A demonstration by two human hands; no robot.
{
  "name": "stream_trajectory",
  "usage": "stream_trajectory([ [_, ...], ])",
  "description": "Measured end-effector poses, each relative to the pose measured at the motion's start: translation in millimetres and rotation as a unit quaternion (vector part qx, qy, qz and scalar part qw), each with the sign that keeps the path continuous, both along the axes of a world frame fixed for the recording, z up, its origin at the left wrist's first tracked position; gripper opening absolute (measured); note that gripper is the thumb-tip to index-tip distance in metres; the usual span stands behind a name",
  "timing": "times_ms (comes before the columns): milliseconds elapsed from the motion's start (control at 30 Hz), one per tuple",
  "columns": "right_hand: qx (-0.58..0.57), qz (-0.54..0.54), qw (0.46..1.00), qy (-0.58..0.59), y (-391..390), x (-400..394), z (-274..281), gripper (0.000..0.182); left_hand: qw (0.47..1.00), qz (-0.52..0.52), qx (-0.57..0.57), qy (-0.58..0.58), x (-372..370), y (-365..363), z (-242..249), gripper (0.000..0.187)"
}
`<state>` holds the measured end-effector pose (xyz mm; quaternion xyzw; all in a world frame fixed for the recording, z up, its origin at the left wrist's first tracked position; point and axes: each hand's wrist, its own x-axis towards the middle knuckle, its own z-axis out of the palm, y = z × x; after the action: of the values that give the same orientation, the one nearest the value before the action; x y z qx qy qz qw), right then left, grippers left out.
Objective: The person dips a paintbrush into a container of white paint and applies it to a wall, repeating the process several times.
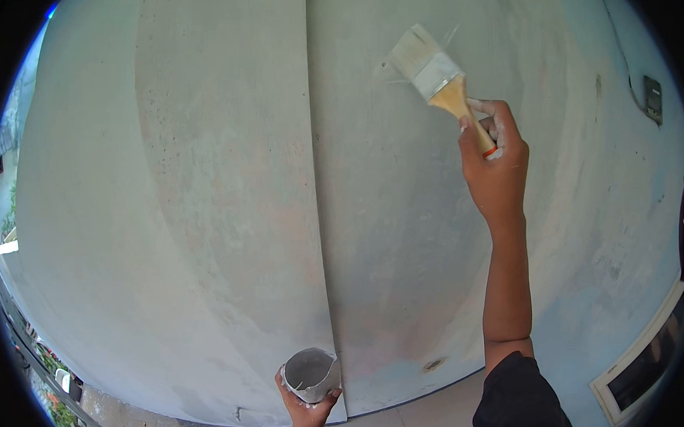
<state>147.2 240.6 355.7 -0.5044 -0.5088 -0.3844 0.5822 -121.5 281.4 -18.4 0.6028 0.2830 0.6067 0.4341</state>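
Note:
A wide paintbrush (453, 95) with a wooden handle is gripped in my right hand (498, 155), whose fingertips have white paint on them. Its pale bristles touch the wall (403, 185) at the upper right of the centre, beside faint white strokes. Low in the view, my left hand (307, 415) holds a paint-smeared cup (311, 374) from below, fingers wrapped round it. The cup's mouth faces up, and greyish white shows inside. A vertical edge in the wall runs down just by the cup.
On the right wall hangs a dark switch box (652, 100) with a cable (624, 61). A pale-framed window (614, 396) is at the lower right. Plants (62, 414) and a railing (39, 361) show at the lower left, with floor along the wall's foot.

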Motion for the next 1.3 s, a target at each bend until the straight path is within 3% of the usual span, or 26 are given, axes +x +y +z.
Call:
stream_trajectory([
  [200, -0.052, -0.021, 0.998, -0.026, 10.8, 3.3, -2.6, 0.017, 1.0, -0.001, -0.003, -0.002, -5.4, -0.9, -3.2, 0.103],
  [433, -0.005, -0.022, 1.0, -0.006, 4.6, 1.2, 5.3, 0.017, 1.0, -0.006, -0.004, -0.023, -7.9, -3.4, 0.2, 0.102],
  [533, -0.053, -0.04, 0.997, -0.036, 4.1, 2.1, 6.2, 0.018, 1.0, -0.017, -0.014, -0.021, -8.4, -8.6, 6.1, 0.099],
  [733, 0.017, -0.028, 0.999, -0.014, 0.1, 0.7, 17.3, 0.015, 0.999, -0.03, -0.006, -0.018, -8.6, -9.6, 7.2, 0.098],
  [900, -0.069, -0.028, 0.997, -0.026, 0.8, 2.2, 6.3, 0.014, 0.999, -0.024, -0.003, -0.024, -9.3, -13.5, 10.2, 0.1],
  [1133, 0.004, -0.032, 0.999, 0.001, -4.0, 3.7, 18.6, 0.015, 0.999, -0.027, -0.006, -0.027, -9.2, -12.1, 9.2, 0.1],
  [1300, -0.087, -0.038, 0.995, -0.032, -1.7, 2.9, 8.1, 0.015, 0.999, -0.03, 0.001, -0.02, -8.8, -15.6, 8.0, 0.101],
])
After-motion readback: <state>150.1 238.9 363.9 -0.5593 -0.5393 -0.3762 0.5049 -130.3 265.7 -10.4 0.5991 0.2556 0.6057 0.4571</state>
